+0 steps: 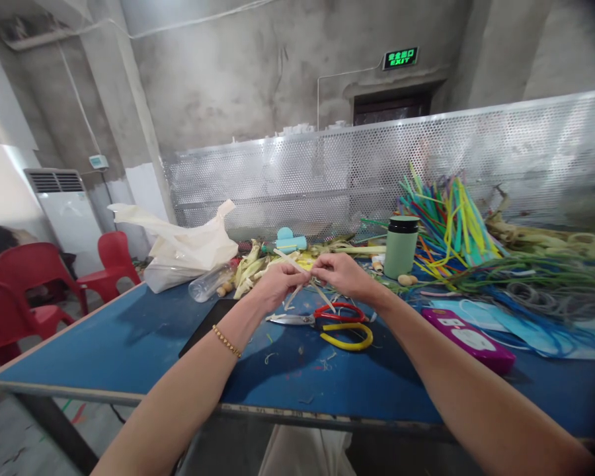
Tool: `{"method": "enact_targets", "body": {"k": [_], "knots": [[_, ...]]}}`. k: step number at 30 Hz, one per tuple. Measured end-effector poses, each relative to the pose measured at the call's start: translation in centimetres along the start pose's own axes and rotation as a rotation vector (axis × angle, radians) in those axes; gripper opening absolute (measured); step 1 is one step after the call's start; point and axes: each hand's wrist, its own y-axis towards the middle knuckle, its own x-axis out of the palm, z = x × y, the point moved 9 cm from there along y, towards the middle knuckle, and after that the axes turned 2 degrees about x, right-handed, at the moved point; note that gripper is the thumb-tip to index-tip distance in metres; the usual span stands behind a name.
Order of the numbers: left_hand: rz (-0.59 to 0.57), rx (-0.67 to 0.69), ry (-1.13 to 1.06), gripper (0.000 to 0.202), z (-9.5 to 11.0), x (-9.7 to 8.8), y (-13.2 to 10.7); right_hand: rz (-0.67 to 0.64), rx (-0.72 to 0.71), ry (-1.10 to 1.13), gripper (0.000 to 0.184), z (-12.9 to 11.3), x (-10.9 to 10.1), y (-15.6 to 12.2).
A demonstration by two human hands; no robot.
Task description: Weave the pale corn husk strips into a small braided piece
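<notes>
Just beyond the metal scissors with one red and one yellow handle loop (307, 320), thin, flat, straw-coloured strips (324, 298) cross in the air between two bare hands. The left hand (281, 281) pinches them between thumb and fingertips, no gap showing in its grip; the right hand (344, 272) meets it with fingers curled in, its grip narrowed to a pinch on the same strips. Something so slender probably allows only a fingertip hold, and two pinches so near each other would steady the crossing.

The scissors lie flat on the blue-topped bench (143, 337), handle loops towards the right arm, presumably so they come easily to that hand. To their left, a flat black panel (205, 327) lies partly under the left forearm. Behind them spread pale, crinkled husks (248, 264). Further left sit a clear plastic bottle (211, 283) and a slumped cream plastic bag (193, 244). To the scissors' right is a glossy magenta box (469, 340); behind and right stand a green, black-lidded canister (401, 248) and a sheaf of many-coloured strands (459, 225), perhaps set back to leave elbow room.
</notes>
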Motion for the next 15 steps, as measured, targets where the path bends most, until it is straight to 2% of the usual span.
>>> {"method": "enact_targets", "body": {"k": [6,15], "knots": [[0.033,0.02,0.086,0.02,0.52,-0.14,-0.16,0.027,-0.008,-0.111,0.016,-0.71,-0.17,-0.03],[-0.015,0.043,0.066,0.013,0.65,-0.1,0.02,0.029,-0.023,-0.151,0.015,-0.96,-0.08,0.07]]}}
